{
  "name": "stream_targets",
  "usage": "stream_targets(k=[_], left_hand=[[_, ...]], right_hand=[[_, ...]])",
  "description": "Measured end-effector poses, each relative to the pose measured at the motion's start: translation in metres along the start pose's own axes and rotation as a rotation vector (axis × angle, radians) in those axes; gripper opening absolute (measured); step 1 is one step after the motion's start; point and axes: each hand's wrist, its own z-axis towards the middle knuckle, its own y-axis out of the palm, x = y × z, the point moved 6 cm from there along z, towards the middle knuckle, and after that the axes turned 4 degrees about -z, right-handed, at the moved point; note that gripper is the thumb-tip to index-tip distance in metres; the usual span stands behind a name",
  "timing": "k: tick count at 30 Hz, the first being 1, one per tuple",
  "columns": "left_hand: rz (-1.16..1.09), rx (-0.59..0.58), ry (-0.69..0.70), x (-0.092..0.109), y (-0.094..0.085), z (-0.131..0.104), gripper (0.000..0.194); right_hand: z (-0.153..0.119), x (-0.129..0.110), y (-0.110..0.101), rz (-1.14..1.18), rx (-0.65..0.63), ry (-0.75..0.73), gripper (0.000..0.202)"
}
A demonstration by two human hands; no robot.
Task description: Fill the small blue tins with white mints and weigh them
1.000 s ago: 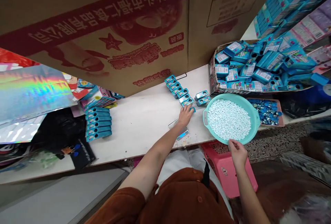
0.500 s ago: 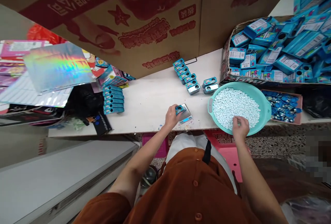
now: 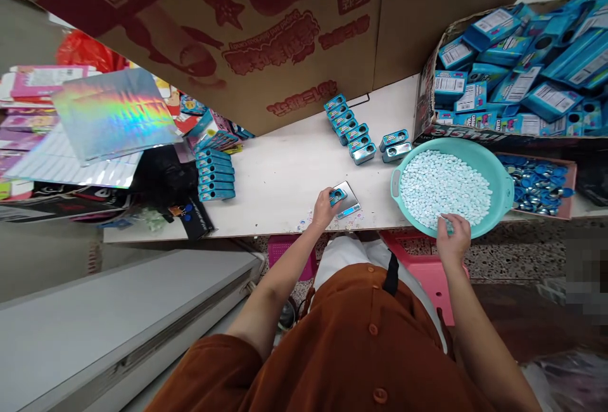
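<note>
Left hand (image 3: 325, 210) pinches a blue tin (image 3: 338, 196) at the scale (image 3: 350, 199); right hand (image 3: 454, 236) at the bowl (image 3: 504, 187)

The left hand's grip is closed on the blue tin, thumb and fingers at its left end. The tin is over the left part of the small silver scale, near the front edge of the white surface (image 3: 280, 177); whether it touches the scale cannot be told. The right hand is at the near side of the turquoise bowl, fingers bent over the white pieces (image 3: 441, 184); whether its grip pinches one cannot be told.

Beyond the scale, a slanting row of tins (image 3: 349, 128) runs towards a large cardboard box (image 3: 304, 38), with a pair of tins (image 3: 395, 146) just to its right. On the far right, an open carton (image 3: 422, 111) holds a heap of blue packages (image 3: 513, 76). Right of the bowl lies a pink tray (image 3: 573, 184) of blue and silver pieces (image 3: 536, 185). A group of blue containers (image 3: 215, 175) sits well to the left.
</note>
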Motion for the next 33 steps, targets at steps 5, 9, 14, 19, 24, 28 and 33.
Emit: stream_targets(k=[5,9,14,19,24,28,33], left_hand=[[0.070,0.045,0.069,-0.004,-0.013,-0.017,0.075],[0.116,0.092,-0.007,-0.015,-0.024,-0.044,0.080],[0.109,0.063,-0.120,-0.027,-0.027,-0.077,0.080],[0.096,0.053,-0.188,-0.030,-0.026,-0.098,0.071],[0.081,0.069,-0.180,-0.028,-0.025,-0.107,0.069],[0.079,0.074,-0.185,-0.029,-0.025,-0.107,0.067],[0.070,0.090,-0.174,-0.032,-0.026,-0.102,0.068]], right_hand=[[-0.004,-0.004,-0.001,0.014,-0.008,-0.016,0.028],[-0.004,-0.006,0.004,0.031,-0.020,-0.037,0.028],[-0.002,-0.008,0.008,0.033,-0.037,-0.049,0.027],[-0.001,-0.010,0.006,0.033,-0.025,-0.077,0.028],[0.000,-0.011,0.001,0.028,-0.027,-0.071,0.029],[-0.003,-0.009,-0.001,0.026,-0.028,-0.041,0.028],[-0.002,-0.010,0.004,0.038,-0.055,-0.075,0.028]])
